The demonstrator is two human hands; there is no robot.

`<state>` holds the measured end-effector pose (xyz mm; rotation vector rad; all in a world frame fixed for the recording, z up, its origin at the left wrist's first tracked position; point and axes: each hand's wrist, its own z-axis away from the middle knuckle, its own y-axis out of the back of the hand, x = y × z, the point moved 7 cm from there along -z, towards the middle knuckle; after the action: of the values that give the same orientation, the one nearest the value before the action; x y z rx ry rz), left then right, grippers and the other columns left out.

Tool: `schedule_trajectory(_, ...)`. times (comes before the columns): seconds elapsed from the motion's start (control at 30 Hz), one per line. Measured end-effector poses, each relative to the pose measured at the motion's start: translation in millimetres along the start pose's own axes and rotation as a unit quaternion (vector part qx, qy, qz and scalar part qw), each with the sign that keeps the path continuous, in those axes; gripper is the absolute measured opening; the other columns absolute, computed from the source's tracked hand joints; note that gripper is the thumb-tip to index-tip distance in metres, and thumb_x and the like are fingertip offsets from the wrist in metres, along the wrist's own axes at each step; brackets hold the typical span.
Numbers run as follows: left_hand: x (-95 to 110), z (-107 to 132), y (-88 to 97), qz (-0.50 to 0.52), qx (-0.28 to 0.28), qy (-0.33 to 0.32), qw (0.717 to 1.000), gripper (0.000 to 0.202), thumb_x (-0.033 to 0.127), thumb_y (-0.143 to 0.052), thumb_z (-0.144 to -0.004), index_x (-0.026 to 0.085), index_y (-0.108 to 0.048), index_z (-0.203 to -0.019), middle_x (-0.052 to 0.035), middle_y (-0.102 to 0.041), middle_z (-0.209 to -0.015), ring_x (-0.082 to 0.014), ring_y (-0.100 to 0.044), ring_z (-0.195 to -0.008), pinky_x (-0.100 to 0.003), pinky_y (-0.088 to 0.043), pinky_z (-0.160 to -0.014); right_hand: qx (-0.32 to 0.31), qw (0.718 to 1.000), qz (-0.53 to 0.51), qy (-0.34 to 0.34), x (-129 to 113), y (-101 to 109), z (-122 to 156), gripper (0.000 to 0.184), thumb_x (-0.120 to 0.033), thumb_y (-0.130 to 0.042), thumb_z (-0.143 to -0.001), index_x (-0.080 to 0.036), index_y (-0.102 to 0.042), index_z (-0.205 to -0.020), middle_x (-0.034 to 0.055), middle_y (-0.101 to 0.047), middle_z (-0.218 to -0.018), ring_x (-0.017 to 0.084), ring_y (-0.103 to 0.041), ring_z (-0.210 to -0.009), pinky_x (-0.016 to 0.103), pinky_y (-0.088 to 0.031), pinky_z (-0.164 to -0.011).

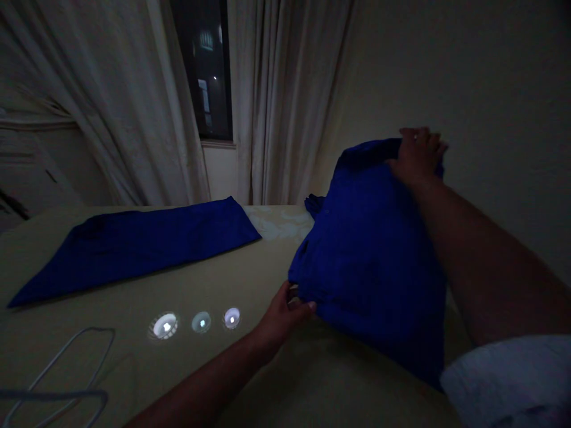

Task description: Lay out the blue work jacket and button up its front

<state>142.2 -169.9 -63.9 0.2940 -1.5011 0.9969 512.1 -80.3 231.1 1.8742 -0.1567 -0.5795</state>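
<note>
As the left hand (283, 315) and right hand (417, 156) raise a royal-blue garment (375, 267), a flat blue cloth (129, 246) lies on the bed (89, 351)

The royal-blue garment stands partly upright at the right of the view, tilted and bunched, with its lower part over the near side of the bed. The right hand is closed over its top edge, fingers curled across the fabric, and a ring (415, 137) shows on one finger. The left hand grips the lower edge near the middle of the view, the fabric caught between thumb and fingers. Both forearms are bare, and a white sleeve (504, 380) shows at the lower right corner.

The flat blue cloth lies well apart to the left, long and angled across the pale bed cover, its end pointing toward the lower left. Near the left hand, three round glowing spots (200, 322) sit in a row on the cover. A thin white hanger (84, 330) lies at the lower left corner, partly out of view. A pale floral patch (276, 223) shows at the far edge of the bed. Beyond it hang cream curtains (276, 107) around a dark window (203, 65), and a plain wall (491, 77) rises on the right.
</note>
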Motion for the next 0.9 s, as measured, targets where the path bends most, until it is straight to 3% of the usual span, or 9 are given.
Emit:
schedule_trajectory(0.03, -7.9, -5.5, 1.2, -0.026, -0.007, 0.001, 1.000, 0.090, 0.048, -0.089, -0.074, 0.031, -0.049, -0.153, -0.0225, -0.051, -0.158, -0.0319, -0.066, -0.131, -0.047, -0.055, -0.107, 0.012, 1.000, 0.008, -0.005, -6.1, -27.4, -1.2, 0.058, -0.045, -0.029, -0.110, -0.004, -0.070, -0.110, 0.0185, -0.076, -0.125, 0.025, -0.070, -0.125, 0.044, -0.046, -0.116)
schedule_trajectory(0.13, -2.0, -11.9, 52.2, -0.193, 0.027, -0.045, 0.980, 0.083, 0.048, -0.081, -0.082, 0.029, -0.047, -0.155, -0.0243, -0.048, -0.158, -0.0319, -0.067, -0.125, -0.049, -0.058, -0.100, 0.018, 1.000, 0.003, -0.001, -5.6, -122.9, 25.0, 0.030, -0.042, -0.063, -0.100, -0.019, -0.072, -0.118, 0.0168, -0.078, -0.120, 0.037, -0.070, -0.124, 0.057, -0.049, -0.112)
schedule_trajectory(0.23, 48.3, -9.4, 134.6, -0.456, 0.113, -0.141, 0.871, 0.063, 0.038, -0.069, -0.090, 0.022, -0.055, -0.150, -0.0203, -0.055, -0.154, -0.0327, -0.059, -0.136, -0.051, -0.047, -0.115, -0.028, 0.997, -0.033, 0.065, 6.6, -202.2, 71.4, 0.039, -0.050, -0.069, -0.090, -0.024, -0.070, -0.119, 0.0198, -0.074, -0.125, 0.045, -0.067, -0.124, 0.062, -0.049, -0.109)
schedule_trajectory(0.33, 96.6, -14.9, 209.7, -0.657, 0.207, -0.114, 0.716, 0.066, 0.038, -0.065, -0.092, 0.014, -0.053, -0.153, -0.0206, -0.046, -0.164, -0.0372, -0.043, -0.152, -0.053, -0.033, -0.126, -0.014, 0.992, -0.060, 0.107, 14.3, -225.5, 118.6, 0.043, -0.050, -0.059, -0.092, -0.025, -0.066, -0.127, 0.0190, -0.066, -0.140, 0.044, -0.057, -0.137, 0.060, -0.040, -0.119)
schedule_trajectory(0.43, 119.5, -30.6, 252.1, -0.740, 0.226, -0.042, 0.632, 0.073, 0.050, -0.060, -0.097, 0.015, -0.047, -0.159, -0.0208, -0.039, -0.169, -0.0369, -0.041, -0.154, -0.050, -0.035, -0.124, -0.008, 0.984, -0.116, 0.134, 3.0, -215.7, 166.1, 0.043, -0.055, -0.056, -0.095, -0.030, -0.066, -0.128, 0.0126, -0.066, -0.140, 0.038, -0.057, -0.136, 0.058, -0.039, -0.121)
schedule_trajectory(0.63, 135.4, -51.8, 254.6, -0.792, 0.188, 0.025, 0.581, 0.044, 0.037, -0.042, -0.104, 0.022, -0.071, -0.133, -0.0179, -0.068, -0.143, -0.0346, -0.067, -0.127, -0.045, -0.051, -0.104, -0.102, 0.948, -0.285, 0.098, -33.7, -218.8, 246.0, 0.038, -0.055, -0.068, -0.092, -0.031, -0.070, -0.122, 0.0100, -0.071, -0.129, 0.035, -0.065, -0.124, 0.056, -0.048, -0.113)
schedule_trajectory(0.8, 145.5, -36.2, 209.1, -0.801, 0.208, 0.034, 0.560, 0.044, 0.030, -0.035, -0.105, 0.019, -0.075, -0.119, -0.0227, -0.078, -0.108, -0.0386, -0.076, -0.103, -0.044, -0.055, -0.084, -0.198, 0.858, -0.475, -0.004, -53.7, -258.3, 264.5, 0.059, -0.069, -0.074, -0.084, -0.027, -0.067, -0.124, 0.0137, -0.067, -0.139, 0.034, -0.065, -0.128, 0.053, -0.052, -0.110)
schedule_trajectory(0.83, 141.8, -28.4, 195.0, -0.796, 0.196, 0.020, 0.572, 0.044, 0.032, -0.034, -0.106, 0.019, -0.075, -0.118, -0.0217, -0.079, -0.106, -0.0377, -0.077, -0.099, -0.043, -0.055, -0.083, -0.212, 0.829, -0.515, -0.040, -56.0, -266.2, 262.0, 0.064, -0.074, -0.074, -0.082, -0.027, -0.065, -0.126, 0.0145, -0.066, -0.141, 0.034, -0.065, -0.130, 0.052, -0.052, -0.110)
schedule_trajectory(0.9, 127.5, -10.6, 167.6, -0.755, 0.124, -0.026, 0.643, 0.045, 0.037, -0.034, -0.107, 0.022, -0.076, -0.111, -0.0167, -0.080, -0.102, -0.0332, -0.077, -0.093, -0.040, -0.055, -0.082, -0.220, 0.776, -0.578, -0.127, -56.6, -278.7, 252.1, 0.071, -0.080, -0.068, -0.083, -0.027, -0.063, -0.129, 0.0156, -0.065, -0.145, 0.034, -0.064, -0.133, 0.052, -0.054, -0.109)
